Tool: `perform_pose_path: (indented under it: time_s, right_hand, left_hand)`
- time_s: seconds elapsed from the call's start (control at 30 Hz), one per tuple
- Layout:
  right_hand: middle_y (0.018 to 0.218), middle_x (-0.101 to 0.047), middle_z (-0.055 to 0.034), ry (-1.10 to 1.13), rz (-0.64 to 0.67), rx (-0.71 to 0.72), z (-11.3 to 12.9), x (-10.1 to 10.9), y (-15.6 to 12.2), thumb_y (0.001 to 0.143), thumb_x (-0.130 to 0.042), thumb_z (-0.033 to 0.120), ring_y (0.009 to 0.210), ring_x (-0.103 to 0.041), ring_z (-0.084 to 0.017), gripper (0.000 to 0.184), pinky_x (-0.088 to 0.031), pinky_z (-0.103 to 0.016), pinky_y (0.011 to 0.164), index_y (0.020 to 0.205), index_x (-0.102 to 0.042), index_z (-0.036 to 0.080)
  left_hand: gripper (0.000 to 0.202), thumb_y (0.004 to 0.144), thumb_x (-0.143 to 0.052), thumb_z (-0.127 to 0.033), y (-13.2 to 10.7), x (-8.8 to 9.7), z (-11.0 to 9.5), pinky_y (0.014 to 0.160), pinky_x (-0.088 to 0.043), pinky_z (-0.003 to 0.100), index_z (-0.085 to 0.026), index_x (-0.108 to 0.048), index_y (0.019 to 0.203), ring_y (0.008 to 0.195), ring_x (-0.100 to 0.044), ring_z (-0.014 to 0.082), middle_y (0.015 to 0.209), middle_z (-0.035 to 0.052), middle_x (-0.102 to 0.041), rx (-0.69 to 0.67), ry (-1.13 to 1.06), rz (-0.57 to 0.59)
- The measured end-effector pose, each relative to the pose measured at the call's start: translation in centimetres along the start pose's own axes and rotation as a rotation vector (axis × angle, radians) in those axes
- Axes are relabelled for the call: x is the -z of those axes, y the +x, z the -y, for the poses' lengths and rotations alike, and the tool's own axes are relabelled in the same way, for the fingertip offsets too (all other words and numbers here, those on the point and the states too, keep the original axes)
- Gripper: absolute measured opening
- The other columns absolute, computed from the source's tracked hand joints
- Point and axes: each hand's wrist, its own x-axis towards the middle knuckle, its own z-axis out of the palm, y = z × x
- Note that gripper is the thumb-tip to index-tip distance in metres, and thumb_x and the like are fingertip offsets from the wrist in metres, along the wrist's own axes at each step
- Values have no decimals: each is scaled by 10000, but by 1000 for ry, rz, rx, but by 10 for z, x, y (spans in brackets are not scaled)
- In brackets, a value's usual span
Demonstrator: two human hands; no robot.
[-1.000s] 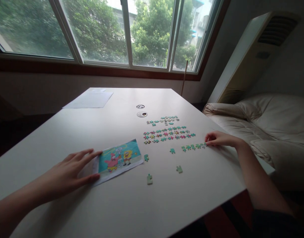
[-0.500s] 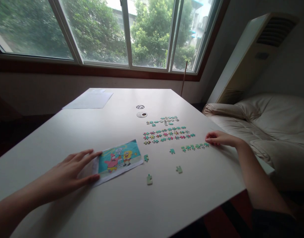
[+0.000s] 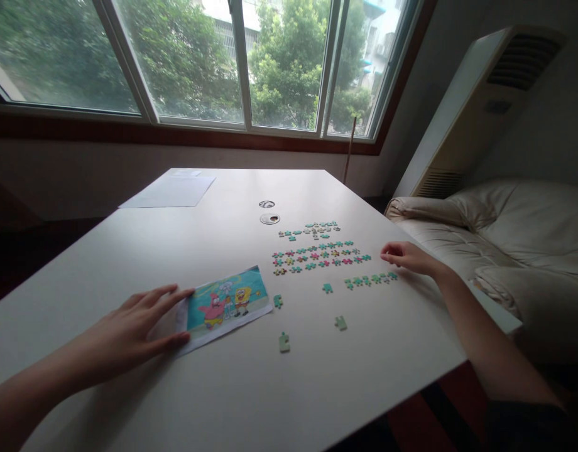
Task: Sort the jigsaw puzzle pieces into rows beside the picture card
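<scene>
My left hand (image 3: 133, 326) lies flat with fingers spread, its thumb and forefinger resting on the left edge of a small printed cartoon picture sheet (image 3: 230, 298). My right hand (image 3: 409, 258) hovers at the right end of the puzzle piece rows, fingers curled together; whether anything is between the fingertips is hidden. Just below it runs a short row of green puzzle pieces (image 3: 371, 279). Left of it are several rows of teal, pink and yellow puzzle pieces (image 3: 317, 256). Loose pieces lie nearer me: a teal one (image 3: 327, 288), a pale green one (image 3: 340, 322) and another (image 3: 284, 342).
The white table (image 3: 213, 395) carries a large white paper (image 3: 169, 190) at the far left. Two round cable holes (image 3: 270, 218) sit in its top near the middle. A cream sofa (image 3: 543, 232) stands to the right, beneath a tall air conditioner (image 3: 472, 107).
My right hand has lifted away from the right end of the short green row and shifted a little left and farther away. My left hand and the picture sheet stay put.
</scene>
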Motion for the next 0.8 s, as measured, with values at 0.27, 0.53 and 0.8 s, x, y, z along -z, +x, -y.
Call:
perform_pose_path:
  time_s: [0.27, 0.53, 0.8]
  right_hand:
    - [629, -560, -13, -190, 45, 204, 53, -6, 33, 733, -511, 455, 563, -480, -107, 325, -357, -215, 534, 808, -592, 148]
    - [813, -644, -26, -434, -16, 235, 82, -5, 108, 719, -560, 341, 701, -556, -137, 214, -397, -226, 639, 829, -649, 181]
    - [974, -633, -48, -476, 9, 149, 89, -11, 181, 650, -656, 394, 827, -571, -188, 325, -423, -255, 699, 902, -665, 188]
  left_hand:
    - [741, 696, -414, -669, -1, 2, 0, 947, -333, 440, -306, -289, 1329, 1243, -283, 321, 1378, 70, -324, 1, -7, 11]
    - [737, 700, -419, -658, -2, 3, -2, 950, -327, 445, -295, -297, 1329, 1246, -278, 326, 1373, 80, -333, 4, -5, 8]
    - [706, 709, -433, -635, -3, 4, -2, 968, -324, 417, -308, -309, 1322, 1246, -289, 305, 1372, 53, -342, -8, -14, -14]
